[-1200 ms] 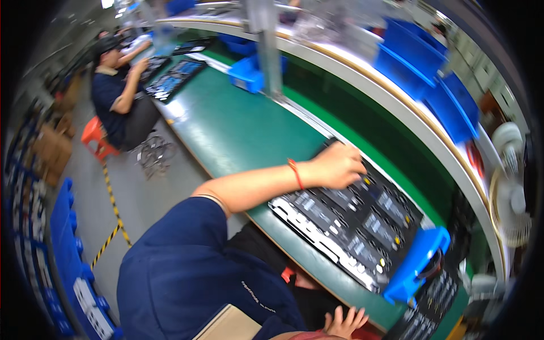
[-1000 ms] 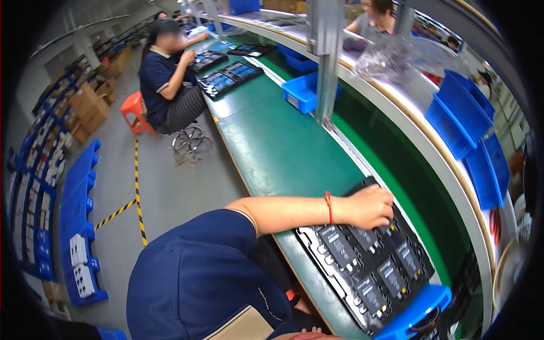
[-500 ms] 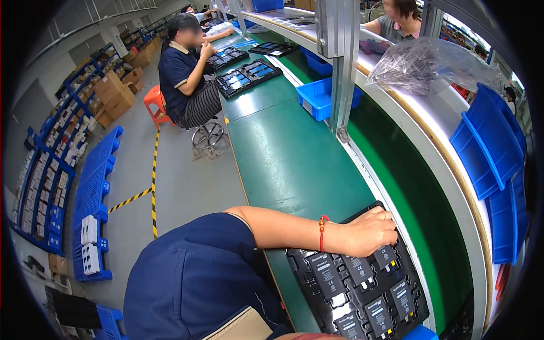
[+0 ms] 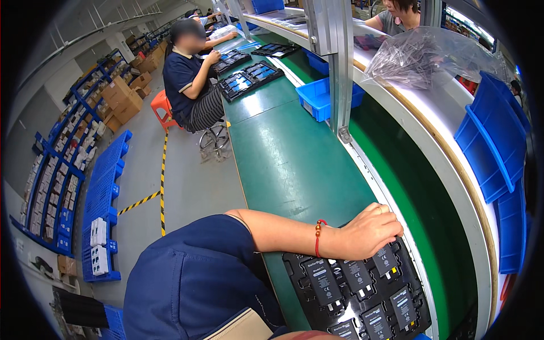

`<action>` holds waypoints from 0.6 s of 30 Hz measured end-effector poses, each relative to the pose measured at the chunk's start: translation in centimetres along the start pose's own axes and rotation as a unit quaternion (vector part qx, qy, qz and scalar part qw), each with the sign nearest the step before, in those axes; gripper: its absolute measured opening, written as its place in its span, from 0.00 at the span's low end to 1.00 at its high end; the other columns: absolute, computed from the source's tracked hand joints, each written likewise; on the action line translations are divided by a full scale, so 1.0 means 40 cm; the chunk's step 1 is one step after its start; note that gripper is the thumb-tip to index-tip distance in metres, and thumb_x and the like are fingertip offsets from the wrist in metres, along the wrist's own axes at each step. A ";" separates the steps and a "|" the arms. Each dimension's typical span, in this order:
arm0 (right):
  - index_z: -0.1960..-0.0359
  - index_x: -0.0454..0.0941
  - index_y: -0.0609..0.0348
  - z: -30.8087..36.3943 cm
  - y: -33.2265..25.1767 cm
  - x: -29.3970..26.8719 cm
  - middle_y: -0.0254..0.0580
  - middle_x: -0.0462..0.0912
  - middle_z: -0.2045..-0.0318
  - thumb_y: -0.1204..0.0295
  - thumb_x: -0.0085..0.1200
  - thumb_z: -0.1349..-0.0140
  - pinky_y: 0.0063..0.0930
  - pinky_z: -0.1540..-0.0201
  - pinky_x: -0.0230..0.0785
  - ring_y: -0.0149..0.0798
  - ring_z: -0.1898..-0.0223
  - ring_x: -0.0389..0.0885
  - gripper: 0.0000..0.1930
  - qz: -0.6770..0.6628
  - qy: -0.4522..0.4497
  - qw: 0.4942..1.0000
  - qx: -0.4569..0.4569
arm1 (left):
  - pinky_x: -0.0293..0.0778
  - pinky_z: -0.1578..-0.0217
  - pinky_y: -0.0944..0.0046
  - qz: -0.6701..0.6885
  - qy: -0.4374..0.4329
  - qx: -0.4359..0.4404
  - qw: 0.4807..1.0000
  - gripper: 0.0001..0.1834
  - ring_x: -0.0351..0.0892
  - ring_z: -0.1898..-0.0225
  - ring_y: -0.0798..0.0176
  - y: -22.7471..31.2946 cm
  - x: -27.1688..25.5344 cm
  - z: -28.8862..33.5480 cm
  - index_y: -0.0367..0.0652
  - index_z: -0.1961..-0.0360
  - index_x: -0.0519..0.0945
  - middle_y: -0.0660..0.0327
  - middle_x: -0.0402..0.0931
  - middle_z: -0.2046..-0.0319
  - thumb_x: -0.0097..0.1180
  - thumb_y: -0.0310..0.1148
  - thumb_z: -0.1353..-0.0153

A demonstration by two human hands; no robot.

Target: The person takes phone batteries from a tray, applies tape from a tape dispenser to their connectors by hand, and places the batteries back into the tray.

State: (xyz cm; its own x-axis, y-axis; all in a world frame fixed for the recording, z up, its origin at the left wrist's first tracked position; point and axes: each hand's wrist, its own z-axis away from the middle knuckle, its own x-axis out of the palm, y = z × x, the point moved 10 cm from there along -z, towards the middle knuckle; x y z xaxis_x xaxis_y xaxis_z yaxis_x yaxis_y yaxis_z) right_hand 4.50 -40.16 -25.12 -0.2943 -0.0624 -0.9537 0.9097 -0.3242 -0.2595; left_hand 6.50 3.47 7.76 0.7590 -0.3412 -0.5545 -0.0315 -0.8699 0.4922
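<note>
Head view, black packs (image 4: 324, 281): label side up in moulded pockets, apparently to keep them apart
Black tray (image 4: 297, 275): flat on the green bench (image 4: 294, 153), bearing the packs
Left hand (image 4: 368, 233): arched over one end of the tray, fingers curled; cannot tell whether anything is gripped
Far tray (image 4: 255, 86): blue pieces (image 4: 237, 81) in its pockets
Clear bag (image 4: 433, 56): pale strips (image 4: 405, 54), on the white shelf (image 4: 450, 107)
</note>
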 end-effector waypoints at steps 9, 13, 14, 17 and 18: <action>0.30 0.58 0.51 0.017 0.009 -0.069 0.58 0.55 0.30 0.51 0.53 0.38 0.61 0.32 0.47 0.59 0.30 0.54 0.37 0.036 0.037 0.998 0.037 | 0.67 0.54 0.56 0.033 -0.042 -0.026 0.998 0.07 0.74 0.67 0.55 -0.015 0.015 0.006 0.43 0.59 0.75 0.61 0.75 0.71 0.52 0.22 0.38; 0.30 0.58 0.51 0.024 0.010 -0.100 0.58 0.55 0.30 0.51 0.53 0.38 0.61 0.32 0.47 0.59 0.30 0.54 0.37 0.054 0.055 0.996 0.054 | 0.66 0.56 0.56 0.024 0.022 0.001 0.999 0.09 0.73 0.68 0.54 -0.014 -0.001 0.008 0.43 0.59 0.75 0.60 0.74 0.72 0.51 0.20 0.40; 0.30 0.58 0.52 0.025 0.010 -0.108 0.58 0.55 0.30 0.51 0.53 0.38 0.61 0.32 0.47 0.59 0.30 0.54 0.37 0.058 0.061 0.995 0.058 | 0.66 0.56 0.56 0.024 0.024 0.002 0.999 0.09 0.73 0.68 0.54 -0.011 -0.004 0.007 0.43 0.59 0.75 0.60 0.74 0.72 0.51 0.20 0.40; 0.30 0.59 0.52 0.033 0.008 -0.131 0.58 0.56 0.30 0.51 0.53 0.37 0.61 0.32 0.47 0.59 0.30 0.54 0.37 0.071 0.076 0.992 0.072 | 0.67 0.57 0.56 0.000 0.054 0.009 0.998 0.09 0.74 0.67 0.53 0.000 -0.023 0.004 0.42 0.61 0.75 0.60 0.75 0.70 0.51 0.19 0.42; 0.30 0.59 0.52 0.035 0.008 -0.139 0.58 0.56 0.30 0.51 0.53 0.37 0.61 0.32 0.47 0.59 0.30 0.54 0.37 0.076 0.081 0.991 0.076 | 0.67 0.57 0.55 0.006 0.039 -0.005 0.999 0.09 0.74 0.66 0.52 -0.009 -0.015 0.006 0.42 0.61 0.74 0.59 0.75 0.69 0.51 0.19 0.42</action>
State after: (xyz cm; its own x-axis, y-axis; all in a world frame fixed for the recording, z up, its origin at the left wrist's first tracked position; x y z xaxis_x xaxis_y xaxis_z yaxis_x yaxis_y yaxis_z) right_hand 6.02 -41.23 -19.69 -0.0952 0.0267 -0.9951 0.8814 -0.4624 -0.0967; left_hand 5.92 3.90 7.76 0.8064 -0.3235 -0.4951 -0.0350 -0.8618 0.5061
